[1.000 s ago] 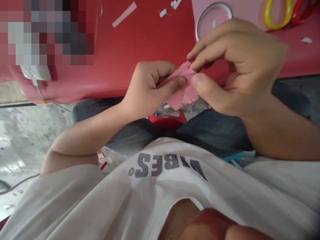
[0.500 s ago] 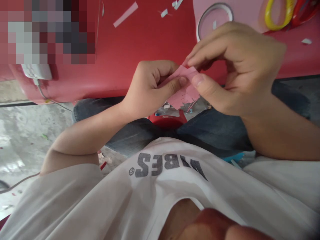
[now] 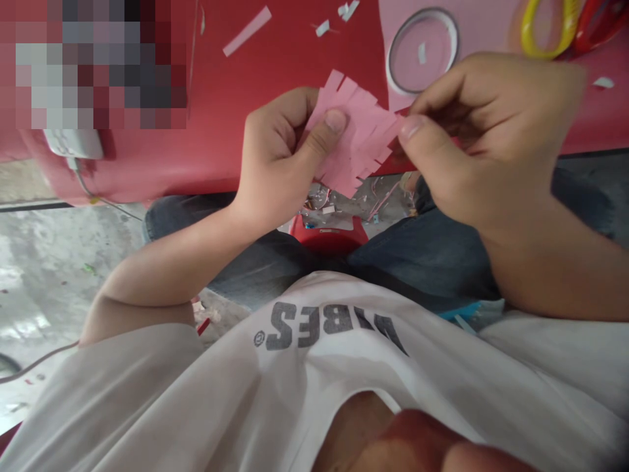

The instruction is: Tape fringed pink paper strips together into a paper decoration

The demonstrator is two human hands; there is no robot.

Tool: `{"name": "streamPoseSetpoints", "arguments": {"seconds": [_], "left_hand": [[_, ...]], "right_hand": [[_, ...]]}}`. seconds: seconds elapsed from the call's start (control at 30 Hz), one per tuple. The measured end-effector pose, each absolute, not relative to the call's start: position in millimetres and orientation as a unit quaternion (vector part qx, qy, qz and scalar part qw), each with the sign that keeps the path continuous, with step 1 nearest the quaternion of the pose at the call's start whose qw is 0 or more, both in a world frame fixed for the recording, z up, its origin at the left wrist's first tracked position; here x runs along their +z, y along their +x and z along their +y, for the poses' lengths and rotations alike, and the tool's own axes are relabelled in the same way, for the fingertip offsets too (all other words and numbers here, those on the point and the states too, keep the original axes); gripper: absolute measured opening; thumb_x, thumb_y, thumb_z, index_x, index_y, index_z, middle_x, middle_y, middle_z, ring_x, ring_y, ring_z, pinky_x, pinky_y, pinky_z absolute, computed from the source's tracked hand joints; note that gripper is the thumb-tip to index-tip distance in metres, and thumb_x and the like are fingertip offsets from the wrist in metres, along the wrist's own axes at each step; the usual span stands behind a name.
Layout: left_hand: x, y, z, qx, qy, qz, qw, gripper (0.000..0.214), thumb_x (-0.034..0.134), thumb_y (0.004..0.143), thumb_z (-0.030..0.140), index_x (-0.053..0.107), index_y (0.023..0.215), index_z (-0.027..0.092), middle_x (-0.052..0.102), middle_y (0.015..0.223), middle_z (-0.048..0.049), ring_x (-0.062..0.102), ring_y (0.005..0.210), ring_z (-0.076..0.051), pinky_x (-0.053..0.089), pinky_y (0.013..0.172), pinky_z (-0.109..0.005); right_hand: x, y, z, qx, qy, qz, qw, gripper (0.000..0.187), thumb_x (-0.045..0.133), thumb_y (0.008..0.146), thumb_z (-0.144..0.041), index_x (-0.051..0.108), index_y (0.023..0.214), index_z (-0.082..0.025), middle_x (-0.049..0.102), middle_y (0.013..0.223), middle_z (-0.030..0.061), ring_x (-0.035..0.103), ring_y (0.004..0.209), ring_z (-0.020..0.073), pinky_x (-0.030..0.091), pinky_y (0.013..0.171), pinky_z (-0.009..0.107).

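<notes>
Head view: left hand (image 3: 278, 157) pinches fringed pink paper (image 3: 356, 124), right hand (image 3: 491, 131) touches it.

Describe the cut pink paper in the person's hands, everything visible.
The thin, matte pink paper has edges snipped into a fringe of narrow, uneven tabs. It is held up, slightly tilted, above the person's jeans. The left hand presses a thumb on its face, and the right hand grips its right end.
</notes>
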State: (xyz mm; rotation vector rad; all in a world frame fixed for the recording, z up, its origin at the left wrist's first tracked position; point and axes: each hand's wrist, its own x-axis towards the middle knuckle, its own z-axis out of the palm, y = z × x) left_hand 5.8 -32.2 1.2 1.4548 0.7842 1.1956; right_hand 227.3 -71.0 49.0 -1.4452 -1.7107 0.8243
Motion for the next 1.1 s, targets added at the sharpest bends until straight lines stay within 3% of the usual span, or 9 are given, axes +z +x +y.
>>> {"name": "streamPoseSetpoints", "arguments": {"seconds": [0.1, 0.33, 0.5, 0.67, 0.9, 1.1], "left_hand": [[-2, 7, -31, 0.498, 0.605, 0.341, 0.519, 0.041, 0.073, 0.096, 0.057, 0.073, 0.079, 0.019, 0.052, 0.065, 0.0, 0.039, 0.058, -0.01, 0.029, 0.053, -0.031], [-7, 11, -31, 0.522, 0.591, 0.35, 0.506, 0.051, 0.063, 0.101, 0.061, 0.053, 0.069, 0.022, 0.031, 0.063, 0.0029, 0.024, 0.055, -0.011, 0.026, 0.056, -0.034], [-17, 7, -24, 0.514, 0.59, 0.36, 0.508, 0.056, 0.07, 0.096, 0.064, 0.05, 0.066, 0.022, 0.038, 0.06, 0.0022, 0.034, 0.058, -0.01, 0.029, 0.055, -0.032], [-9, 7, -28, 0.513, 0.614, 0.365, 0.476, 0.058, 0.066, 0.095, 0.068, 0.05, 0.066, 0.02, 0.036, 0.063, 0.0029, 0.025, 0.059, -0.009, 0.025, 0.057, -0.033], [0, 8, -33, 0.507, 0.602, 0.401, 0.469, 0.054, 0.068, 0.093, 0.067, 0.058, 0.068, 0.02, 0.04, 0.064, 0.0025, 0.025, 0.061, -0.011, 0.026, 0.059, -0.032], [-2, 7, -32, 0.512, 0.596, 0.396, 0.476, 0.056, 0.07, 0.092, 0.065, 0.053, 0.065, 0.019, 0.035, 0.063, 0.003, 0.021, 0.06, -0.01, 0.024, 0.057, -0.032]], "right_hand": [[49, 226, -70, 0.316, -0.559, -0.678, 0.359, 0.012, 0.067, 0.096, -0.026, 0.07, 0.087, -0.02, 0.066, 0.076, -0.004, 0.062, 0.061, 0.0057, 0.044, 0.055, 0.022], [51, 223, -70, 0.343, -0.561, -0.668, 0.347, 0.012, 0.064, 0.095, -0.023, 0.069, 0.084, -0.022, 0.066, 0.076, -0.0057, 0.06, 0.059, 0.0053, 0.043, 0.055, 0.023], [51, 221, -71, 0.334, -0.556, -0.679, 0.344, 0.012, 0.065, 0.095, -0.023, 0.069, 0.083, -0.021, 0.063, 0.072, -0.006, 0.057, 0.062, 0.0049, 0.044, 0.06, 0.024], [52, 218, -73, 0.335, -0.554, -0.677, 0.349, 0.014, 0.066, 0.094, -0.021, 0.069, 0.081, -0.02, 0.063, 0.071, -0.0069, 0.052, 0.064, 0.0034, 0.041, 0.06, 0.023], [48, 214, -75, 0.345, -0.551, -0.662, 0.374, 0.012, 0.07, 0.091, -0.017, 0.071, 0.08, -0.019, 0.068, 0.072, -0.0065, 0.057, 0.065, 0.0045, 0.042, 0.06, 0.023], [48, 213, -76, 0.343, -0.554, -0.662, 0.37, 0.011, 0.074, 0.092, -0.024, 0.075, 0.081, -0.021, 0.073, 0.077, -0.0048, 0.064, 0.071, 0.0093, 0.046, 0.062, 0.027]]}}
